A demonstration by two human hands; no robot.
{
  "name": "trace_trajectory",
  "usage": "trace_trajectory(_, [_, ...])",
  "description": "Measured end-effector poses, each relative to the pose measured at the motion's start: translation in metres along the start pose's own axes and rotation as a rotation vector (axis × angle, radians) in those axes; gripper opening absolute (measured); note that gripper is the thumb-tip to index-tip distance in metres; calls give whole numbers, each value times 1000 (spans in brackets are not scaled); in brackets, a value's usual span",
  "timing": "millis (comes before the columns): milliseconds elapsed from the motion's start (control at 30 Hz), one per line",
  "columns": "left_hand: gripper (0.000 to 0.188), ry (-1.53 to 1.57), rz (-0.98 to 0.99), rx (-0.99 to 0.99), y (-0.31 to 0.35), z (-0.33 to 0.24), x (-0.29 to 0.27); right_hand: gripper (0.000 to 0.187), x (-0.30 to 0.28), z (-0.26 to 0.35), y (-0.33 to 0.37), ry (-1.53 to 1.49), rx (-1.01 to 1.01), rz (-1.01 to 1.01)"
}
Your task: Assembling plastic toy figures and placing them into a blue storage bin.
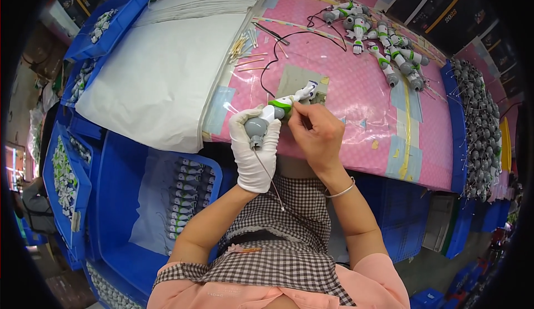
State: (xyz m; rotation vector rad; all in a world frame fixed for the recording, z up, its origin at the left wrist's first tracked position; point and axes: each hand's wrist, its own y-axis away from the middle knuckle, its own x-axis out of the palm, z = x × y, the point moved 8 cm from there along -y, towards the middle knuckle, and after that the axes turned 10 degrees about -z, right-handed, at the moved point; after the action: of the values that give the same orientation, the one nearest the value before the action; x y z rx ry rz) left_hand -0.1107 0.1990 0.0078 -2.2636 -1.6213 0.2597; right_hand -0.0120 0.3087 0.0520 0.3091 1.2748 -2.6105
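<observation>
My left hand (pixel 251 156), in a white glove, is closed round a toy arm (pixel 280 104) with a grey rounded shoulder, white and green sections and a small white hand at its far end. A thin cord (pixel 270 178) with a small pale tip hangs from the grey end toward my lap. My bare right hand (pixel 319 135) is pinched closed, its fingertips against the arm just beyond the green band. Whether a small thing sits between those fingertips is hidden. The toy's far end reaches over a greyish square patch (pixel 289 76) on the pink table cover (pixel 356 106).
White sheets (pixel 161 53) are stacked at the left, with cotton swabs (pixel 240 48) by their edge. More toy arms (pixel 397 50) lie far right. Blue bins stand on both sides; the right one (pixel 457 125) holds grey corded parts. A dark cable (pixel 262 76) crosses the table.
</observation>
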Motion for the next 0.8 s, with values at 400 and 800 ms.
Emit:
trace_trajectory(400, [32,-36,7,3,-3,-2,-2,12,5,9,2,-42,-71,55])
trace_trajectory(800, [35,-63,12,52,-4,-6,0,9,4,5,-2,-105,12,61])
